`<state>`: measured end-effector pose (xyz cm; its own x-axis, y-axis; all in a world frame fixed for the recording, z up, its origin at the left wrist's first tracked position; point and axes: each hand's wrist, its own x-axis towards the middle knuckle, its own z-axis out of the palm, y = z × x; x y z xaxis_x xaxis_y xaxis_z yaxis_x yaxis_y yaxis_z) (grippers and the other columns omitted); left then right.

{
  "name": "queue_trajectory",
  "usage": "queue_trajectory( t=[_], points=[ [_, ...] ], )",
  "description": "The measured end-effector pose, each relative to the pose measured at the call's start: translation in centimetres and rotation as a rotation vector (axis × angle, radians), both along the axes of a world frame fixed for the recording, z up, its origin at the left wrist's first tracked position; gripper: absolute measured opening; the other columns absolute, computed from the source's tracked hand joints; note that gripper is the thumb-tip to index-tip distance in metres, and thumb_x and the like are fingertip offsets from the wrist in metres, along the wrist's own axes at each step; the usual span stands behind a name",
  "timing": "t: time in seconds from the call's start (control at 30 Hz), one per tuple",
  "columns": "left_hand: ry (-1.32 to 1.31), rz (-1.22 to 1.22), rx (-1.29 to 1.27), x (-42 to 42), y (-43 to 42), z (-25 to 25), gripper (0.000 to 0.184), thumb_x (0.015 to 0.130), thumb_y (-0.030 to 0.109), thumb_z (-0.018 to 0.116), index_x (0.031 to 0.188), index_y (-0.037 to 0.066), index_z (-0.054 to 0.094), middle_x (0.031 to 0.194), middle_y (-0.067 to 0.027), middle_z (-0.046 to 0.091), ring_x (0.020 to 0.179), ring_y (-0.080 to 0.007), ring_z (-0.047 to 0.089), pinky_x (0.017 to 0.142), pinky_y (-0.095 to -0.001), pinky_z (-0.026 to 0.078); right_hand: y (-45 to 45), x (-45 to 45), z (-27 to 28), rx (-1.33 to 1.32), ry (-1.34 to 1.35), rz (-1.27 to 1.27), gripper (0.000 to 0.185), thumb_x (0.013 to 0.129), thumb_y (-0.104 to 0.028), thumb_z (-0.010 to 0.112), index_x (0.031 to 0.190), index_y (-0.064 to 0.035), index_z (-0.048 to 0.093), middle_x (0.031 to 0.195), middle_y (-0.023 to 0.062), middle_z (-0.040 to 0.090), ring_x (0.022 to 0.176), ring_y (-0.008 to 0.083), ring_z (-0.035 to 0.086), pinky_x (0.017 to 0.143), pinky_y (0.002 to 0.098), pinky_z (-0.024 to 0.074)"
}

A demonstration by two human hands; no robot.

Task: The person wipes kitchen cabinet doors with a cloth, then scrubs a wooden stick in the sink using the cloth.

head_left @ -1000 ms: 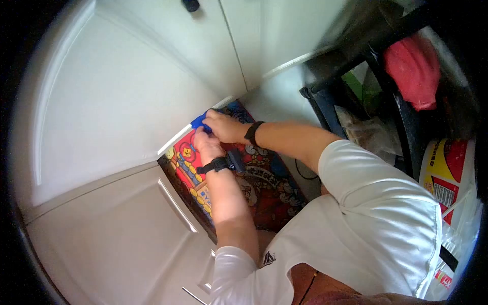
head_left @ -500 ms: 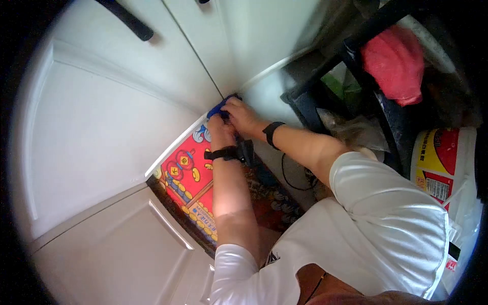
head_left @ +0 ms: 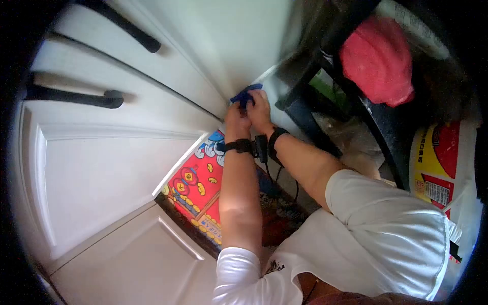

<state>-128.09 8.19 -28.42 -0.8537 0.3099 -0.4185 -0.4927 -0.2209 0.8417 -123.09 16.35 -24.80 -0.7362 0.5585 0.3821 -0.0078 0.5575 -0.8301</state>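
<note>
A blue cloth point(head_left: 246, 95) lies bunched against the foot of the white cabinet point(head_left: 203, 61), near the corner. My left hand point(head_left: 237, 120) is closed on its lower left part, with the fingertips partly hidden. Close beside it, my right hand point(head_left: 259, 108) presses and grips the same cloth from the right, fingers bent. Both wrists wear black straps, and a small black device point(head_left: 260, 148) sits at the left one. Below my left forearm is a red patterned mat point(head_left: 203, 170) on the floor.
Dark handles point(head_left: 76, 96) stick out from the cabinet doors on the left. At the right stands a black rack point(head_left: 376, 127) with a pink cloth point(head_left: 378, 61) on it. Beside it is a white bucket point(head_left: 439, 168) with a red and yellow label. A thin black cable hangs near my wrists.
Both hands and the blue cloth have moved right along the cabinet's bottom edge, past the mat to the corner. The view has turned, showing more door handles.
</note>
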Motion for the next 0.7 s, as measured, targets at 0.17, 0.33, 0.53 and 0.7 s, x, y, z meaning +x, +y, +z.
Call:
queue_trajectory(
  t=[0.17, 0.33, 0.53, 0.7],
  points=[
    [-0.448, 0.278, 0.471, 3.4, -4.5, 1.1, 0.028, 0.095, 0.015, 0.045, 0.116, 0.0, 0.054, 0.11, -0.016, 0.063, 0.103, -0.0307, 0.06, 0.092, -0.0432, 0.049, -4.3, 1.1, -0.9, -0.158, -0.079, 0.078, 0.03, 0.077, -0.002, 0.057, 0.106, -0.0009, 0.058, 0.108, 0.0203, 0.058, 0.101, 0.0415, 0.054, 0.09, 0.0471, 0.0454],
    [-0.478, 0.487, 0.377, 4.1, -5.0, 0.9, 0.031, 0.097, 0.017, 0.039, 0.12, -0.002, 0.05, 0.118, -0.0177, 0.059, 0.107, -0.031, 0.059, 0.096, -0.0438, 0.048, -4.0, 1.4, -1.0, -0.16, -0.13, 0.26, 0.028, 0.076, -0.001, 0.059, 0.104, -0.0033, 0.059, 0.106, 0.0193, 0.059, 0.102, 0.0395, 0.056, 0.089, 0.0452, 0.0465],
    [-0.479, 0.237, 0.615, 0.9, 0.5, 1.4, 0.029, 0.095, 0.01, 0.041, 0.12, -0.002, 0.05, 0.117, -0.0188, 0.058, 0.108, -0.0337, 0.058, 0.096, -0.0443, 0.048, 0.2, -0.9, -1.2, -0.243, -0.08, -0.088, 0.019, 0.079, -0.002, 0.061, 0.098, -0.0041, 0.062, 0.101, 0.0183, 0.062, 0.098, 0.038, 0.058, 0.087, 0.0443, 0.0463],
    [-0.517, 0.056, 0.482, -1.2, 8.0, 4.6, 0.028, 0.091, 0.006, 0.047, 0.117, 0.0, 0.053, 0.111, -0.0162, 0.062, 0.103, -0.0321, 0.06, 0.093, -0.043, 0.049, 7.0, -3.7, -1.1, -0.476, -0.199, -0.446, 0.023, 0.086, -0.01, 0.056, 0.108, -0.0057, 0.06, 0.102, 0.0205, 0.063, 0.095, 0.0402, 0.059, 0.086, 0.0449, 0.0463]
  ],
)
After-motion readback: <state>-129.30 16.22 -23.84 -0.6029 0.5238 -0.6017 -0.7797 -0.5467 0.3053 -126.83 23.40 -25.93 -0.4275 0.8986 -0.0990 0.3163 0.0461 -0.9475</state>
